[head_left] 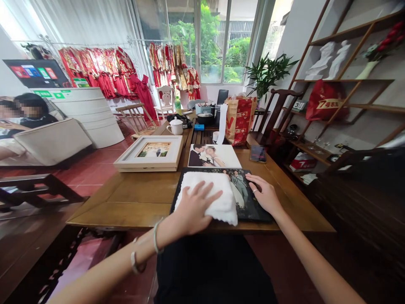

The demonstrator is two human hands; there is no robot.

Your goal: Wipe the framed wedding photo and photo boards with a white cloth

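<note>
My left hand (195, 206) lies with fingers spread on a folded white cloth (224, 206). Under the cloth is a dark photo panel or album (242, 190) printed with people in wedding clothes; the cloth hides its left part. At the panel's right edge rests my right hand (265, 195), its fingers stretched over the surface and a ring on one finger. Just behind the panel lies a lighter wedding photo (226, 157). A pale framed picture (148, 153) sits to the left on the wooden table (126, 202).
Further back stand a white lidded mug (175, 126), a red and brown paper bag (241, 120) and a green-capped bottle (177, 104). A phone-like dark object (258, 153) lies on the right. Shelves (348, 80) rise at right; people sit on a sofa (57, 139) at left.
</note>
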